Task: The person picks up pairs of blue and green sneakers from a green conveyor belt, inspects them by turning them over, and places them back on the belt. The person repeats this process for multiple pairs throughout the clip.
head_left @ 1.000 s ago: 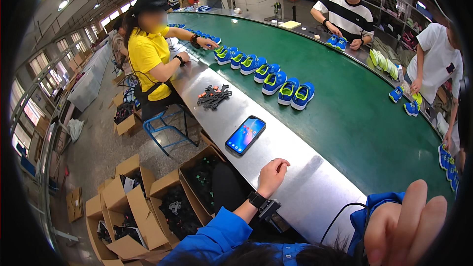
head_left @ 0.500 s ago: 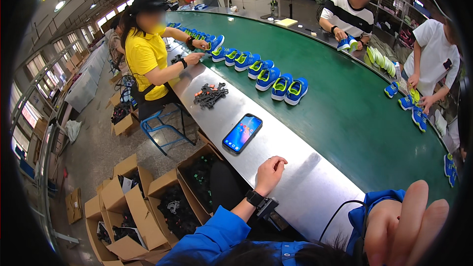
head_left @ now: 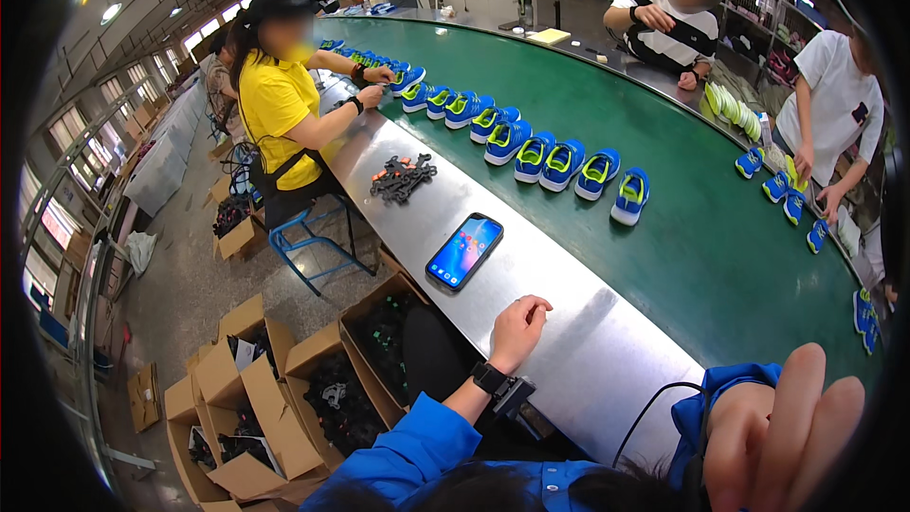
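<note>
My left hand rests on the metal ledge beside the green belt, its fingers loosely curled with nothing seen in them. A black smartphone with a lit screen lies nearest to that hand, farther along the ledge. Very close to the camera at the lower right is my right hand. Its large fingers are bent but apart, and I see nothing in them; part of the hand is cut off. Beyond the ledge, a row of blue and lime-green sneakers stands on the belt, touched by neither of my hands.
Black and orange small parts lie on the ledge. A person in yellow works there. Across the belt are two people, lime pieces and more sneakers. Open cardboard boxes stand below left.
Two more sneakers now stand at the near end of the row. The person in the striped shirt no longer holds a pair and has one arm raised. My hands stay almost still.
</note>
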The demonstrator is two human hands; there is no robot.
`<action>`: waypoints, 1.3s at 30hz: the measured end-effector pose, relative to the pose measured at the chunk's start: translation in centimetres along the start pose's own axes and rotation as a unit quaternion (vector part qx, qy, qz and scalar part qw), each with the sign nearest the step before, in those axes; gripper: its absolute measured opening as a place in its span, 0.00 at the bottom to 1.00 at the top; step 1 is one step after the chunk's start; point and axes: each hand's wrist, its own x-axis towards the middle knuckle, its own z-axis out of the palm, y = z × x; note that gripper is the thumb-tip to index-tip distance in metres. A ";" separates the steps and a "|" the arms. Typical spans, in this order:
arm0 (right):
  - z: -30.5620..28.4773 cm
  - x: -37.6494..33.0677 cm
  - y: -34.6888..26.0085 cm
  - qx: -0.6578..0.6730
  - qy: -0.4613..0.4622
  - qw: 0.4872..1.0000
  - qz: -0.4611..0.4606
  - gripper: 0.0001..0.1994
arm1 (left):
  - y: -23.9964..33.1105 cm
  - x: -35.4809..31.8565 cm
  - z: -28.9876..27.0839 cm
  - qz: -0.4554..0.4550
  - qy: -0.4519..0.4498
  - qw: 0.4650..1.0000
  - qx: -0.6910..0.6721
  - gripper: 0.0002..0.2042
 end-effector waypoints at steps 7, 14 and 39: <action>-1.8 0.2 -1.2 -0.029 0.012 1.000 0.003 0.10 | -0.1 0.4 1.1 -0.008 0.009 0.998 -0.056 0.07; -7.6 2.1 0.9 -0.125 0.053 0.949 0.284 0.10 | -1.2 0.4 0.4 -0.089 -0.031 0.980 -0.172 0.08; -64.6 -14.1 23.4 -0.230 0.563 0.630 0.482 0.12 | 8.5 7.2 33.5 -0.304 -0.396 0.746 -0.441 0.13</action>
